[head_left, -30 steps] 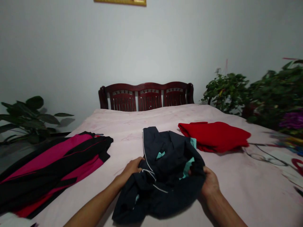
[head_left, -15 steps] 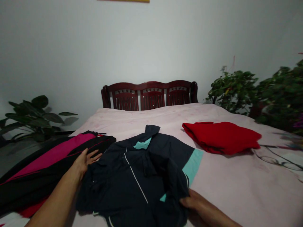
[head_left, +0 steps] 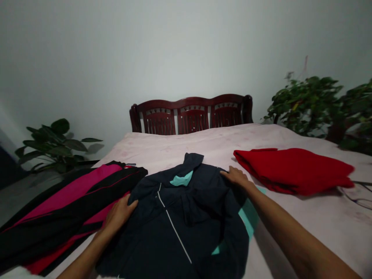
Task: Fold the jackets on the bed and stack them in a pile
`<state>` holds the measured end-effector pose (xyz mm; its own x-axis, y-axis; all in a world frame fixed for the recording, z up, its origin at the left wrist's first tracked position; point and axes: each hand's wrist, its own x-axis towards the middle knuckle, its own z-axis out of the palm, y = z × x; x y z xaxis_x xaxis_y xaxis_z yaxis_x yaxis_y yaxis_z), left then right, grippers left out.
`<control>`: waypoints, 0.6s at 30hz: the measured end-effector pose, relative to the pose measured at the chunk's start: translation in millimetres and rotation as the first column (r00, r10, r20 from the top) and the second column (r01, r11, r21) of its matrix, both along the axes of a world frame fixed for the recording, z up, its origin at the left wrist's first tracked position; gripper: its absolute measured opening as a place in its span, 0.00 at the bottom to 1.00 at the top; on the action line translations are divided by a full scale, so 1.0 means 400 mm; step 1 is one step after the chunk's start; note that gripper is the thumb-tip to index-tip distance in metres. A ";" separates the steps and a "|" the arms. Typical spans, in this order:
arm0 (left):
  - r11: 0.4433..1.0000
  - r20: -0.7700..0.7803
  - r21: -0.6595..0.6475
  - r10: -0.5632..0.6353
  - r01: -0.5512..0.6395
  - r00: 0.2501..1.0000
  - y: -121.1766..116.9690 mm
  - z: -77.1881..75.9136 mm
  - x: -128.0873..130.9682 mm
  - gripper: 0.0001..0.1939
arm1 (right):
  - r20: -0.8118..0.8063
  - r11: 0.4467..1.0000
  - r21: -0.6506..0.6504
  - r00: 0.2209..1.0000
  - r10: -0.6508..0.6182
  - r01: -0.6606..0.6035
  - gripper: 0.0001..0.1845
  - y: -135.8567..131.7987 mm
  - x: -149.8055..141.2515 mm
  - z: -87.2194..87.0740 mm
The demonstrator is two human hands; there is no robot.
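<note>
A dark navy jacket (head_left: 151, 232) with turquoise panels and a white-lined zip lies spread in front of me, its collar toward the headboard. My left hand (head_left: 120, 212) grips the jacket's left edge, thumb on top and fingers partly hidden. At the upper right shoulder of the jacket, my right hand (head_left: 237, 177) pinches the cloth, its forearm crossing over the turquoise part of the sleeve. Black and magenta clothing (head_left: 95, 180) lies left of the jacket, close to my left hand. A folded red cloth item (head_left: 290, 170) rests to the right.
Pale pink bedding (head_left: 174, 145) covers the bed, with a dark wooden headboard (head_left: 193, 116) against the wall. Leafy plants stand at the left (head_left: 55, 141) and right (head_left: 310, 102). Eyeglasses (head_left: 363, 202) lie by the right edge of view.
My right hand has gone from the lower sleeve up to the shoulder. My left hand, spread open before, has closed on the jacket's left edge. The view has shifted slightly left.
</note>
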<state>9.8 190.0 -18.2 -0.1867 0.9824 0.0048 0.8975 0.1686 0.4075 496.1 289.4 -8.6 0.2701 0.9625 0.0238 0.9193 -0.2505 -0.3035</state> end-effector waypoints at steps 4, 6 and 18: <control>0.996 -0.155 0.068 -0.050 0.061 0.987 0.016 0.055 -0.006 0.20 | 0.045 1.000 -0.013 0.999 0.007 -0.007 0.34 0.034 -0.011 -0.045; 0.990 -0.242 0.128 -0.027 0.060 0.970 0.046 0.092 -0.009 0.21 | 0.052 0.999 -0.016 0.997 0.050 -0.050 0.26 0.022 -0.012 -0.053; 0.896 -0.436 0.309 -0.166 0.320 0.884 0.150 0.086 0.117 0.21 | -0.288 0.980 0.062 0.944 -0.164 0.189 0.27 -0.238 0.213 -0.083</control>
